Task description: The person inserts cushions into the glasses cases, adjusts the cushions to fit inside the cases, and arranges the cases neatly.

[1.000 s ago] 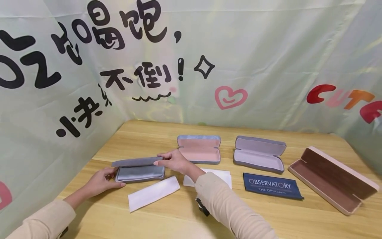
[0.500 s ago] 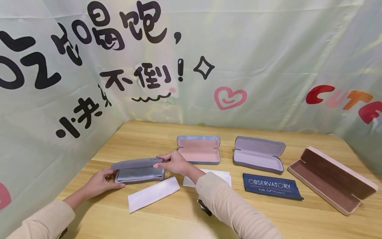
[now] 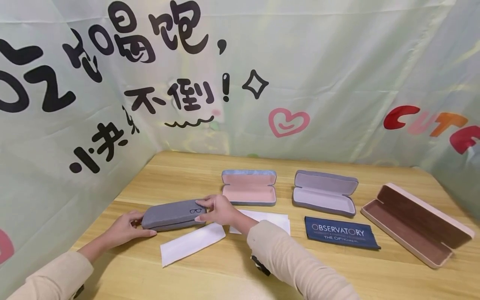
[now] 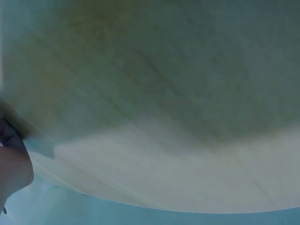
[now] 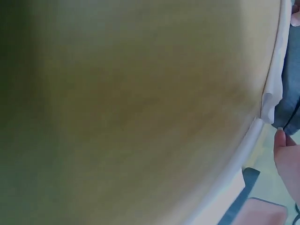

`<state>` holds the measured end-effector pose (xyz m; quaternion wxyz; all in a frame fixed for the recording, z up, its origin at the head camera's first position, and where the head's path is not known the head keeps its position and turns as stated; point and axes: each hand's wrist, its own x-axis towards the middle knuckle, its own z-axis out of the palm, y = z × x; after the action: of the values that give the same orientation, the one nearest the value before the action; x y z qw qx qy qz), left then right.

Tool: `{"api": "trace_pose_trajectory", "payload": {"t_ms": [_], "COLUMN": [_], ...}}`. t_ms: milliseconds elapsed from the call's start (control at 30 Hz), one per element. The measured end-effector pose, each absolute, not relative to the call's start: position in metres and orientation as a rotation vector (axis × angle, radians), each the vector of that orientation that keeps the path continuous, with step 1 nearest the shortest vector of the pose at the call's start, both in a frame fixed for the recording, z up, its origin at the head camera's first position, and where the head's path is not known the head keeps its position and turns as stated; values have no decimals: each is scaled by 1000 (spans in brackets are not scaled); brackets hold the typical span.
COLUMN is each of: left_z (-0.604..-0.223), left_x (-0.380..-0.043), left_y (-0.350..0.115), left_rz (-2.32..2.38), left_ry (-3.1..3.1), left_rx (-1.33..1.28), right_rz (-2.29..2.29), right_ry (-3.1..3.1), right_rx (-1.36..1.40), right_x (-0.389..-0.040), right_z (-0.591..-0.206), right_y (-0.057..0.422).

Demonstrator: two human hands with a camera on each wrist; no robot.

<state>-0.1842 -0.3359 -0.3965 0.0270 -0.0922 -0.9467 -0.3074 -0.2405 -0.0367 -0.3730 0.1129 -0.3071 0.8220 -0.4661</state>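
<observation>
A grey glasses case point(image 3: 168, 215) with a small spectacles drawing on its lid lies at the left of the table, its lid down. My left hand point(image 3: 123, 229) grips the case's left end, thumb along the front and fingers behind. At the other end, my right hand point(image 3: 221, 210) pinches the corner beside the drawing. The right wrist view catches part of the dark case point(image 5: 290, 70) and the right hand point(image 5: 288, 157) at its edge. In the left wrist view, only a bit of the hand point(image 4: 14, 164) shows. The case's inside is hidden.
A white folded cloth point(image 3: 193, 244) lies in front of the case; another white cloth point(image 3: 262, 218) is partly under the right forearm. Behind stand a pink-lined case point(image 3: 249, 193), a lilac-lined case point(image 3: 324, 199) and a brown-lined case point(image 3: 408, 233), all open. A navy cloth point(image 3: 342, 233) lies before them.
The grey case's lid has come down from half raised to fully lowered, covering the grey inside. The right hand has dropped slightly with it; the left hand has stayed in place.
</observation>
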Motion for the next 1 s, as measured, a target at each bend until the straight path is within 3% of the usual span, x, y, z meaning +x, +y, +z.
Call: {"api": "trace_pose_trajectory", "payload": {"t_ms": [1000], "left_z": [-396], "left_x": [-187], "left_y": [-335], "left_rz": [-1070], "left_ry": [-2946], "left_rx": [-274], "right_rz": [-1151], "right_ry": [2509], "right_rx": [-810], "right_x": [-233], "right_z": [-371], "right_y": [-42]}}
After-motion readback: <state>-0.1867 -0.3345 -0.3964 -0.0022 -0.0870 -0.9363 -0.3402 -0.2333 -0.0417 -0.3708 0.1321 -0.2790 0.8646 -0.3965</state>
